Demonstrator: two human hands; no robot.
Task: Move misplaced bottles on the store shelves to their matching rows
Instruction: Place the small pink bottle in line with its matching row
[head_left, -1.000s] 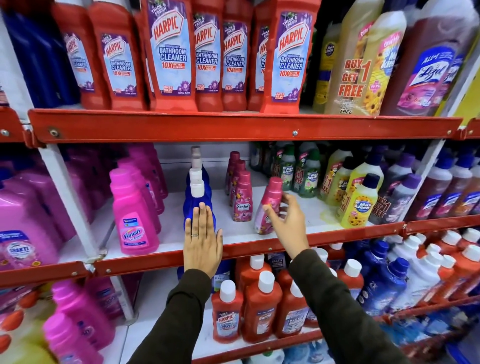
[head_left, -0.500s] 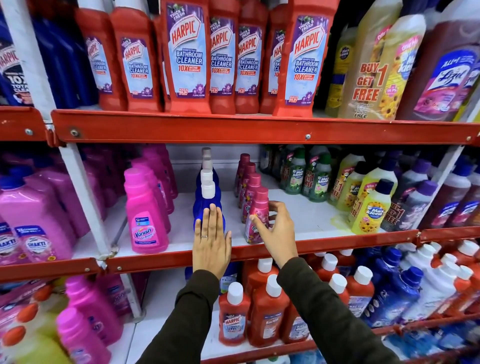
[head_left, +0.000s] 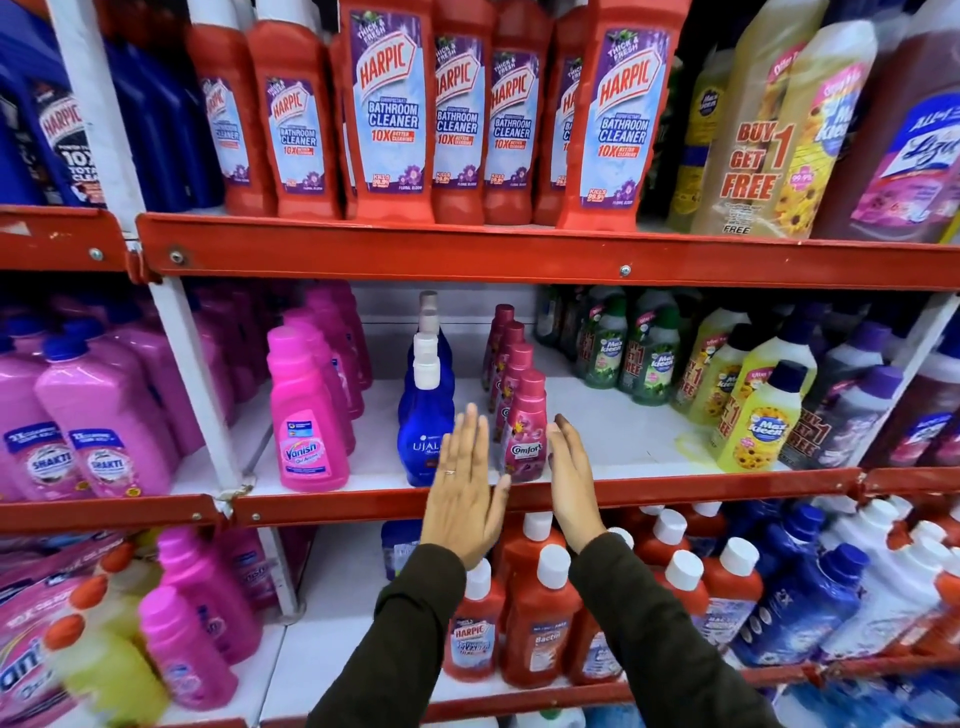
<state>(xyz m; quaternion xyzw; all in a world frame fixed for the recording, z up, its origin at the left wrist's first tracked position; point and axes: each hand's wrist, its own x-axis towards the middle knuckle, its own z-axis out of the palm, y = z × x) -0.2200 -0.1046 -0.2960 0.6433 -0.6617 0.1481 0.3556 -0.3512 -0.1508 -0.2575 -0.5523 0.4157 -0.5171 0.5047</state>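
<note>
On the middle shelf (head_left: 649, 488) a row of dark pink Comfort bottles (head_left: 523, 431) runs front to back, the front one upright at the red edge. To its left stands a row of blue Ujala spray bottles (head_left: 423, 421) with white caps. My left hand (head_left: 465, 493) is flat with fingers spread, in front of the blue bottle, holding nothing. My right hand (head_left: 571, 483) is flat and edge-on just right of the front Comfort bottle, close to it, with nothing gripped.
Pink Vanish bottles (head_left: 306, 421) stand left of the blue row; green and yellow Max Kleen bottles (head_left: 758, 421) crowd the right. Red Harpic bottles (head_left: 384, 109) fill the shelf above. Small red bottles (head_left: 540, 618) sit below. A white upright post (head_left: 192, 364) divides the bays.
My right hand slid the loose Comfort bottle leftward into the front of its row, then let go and opened flat beside it. The left hand stayed in front of the blue bottle.
</note>
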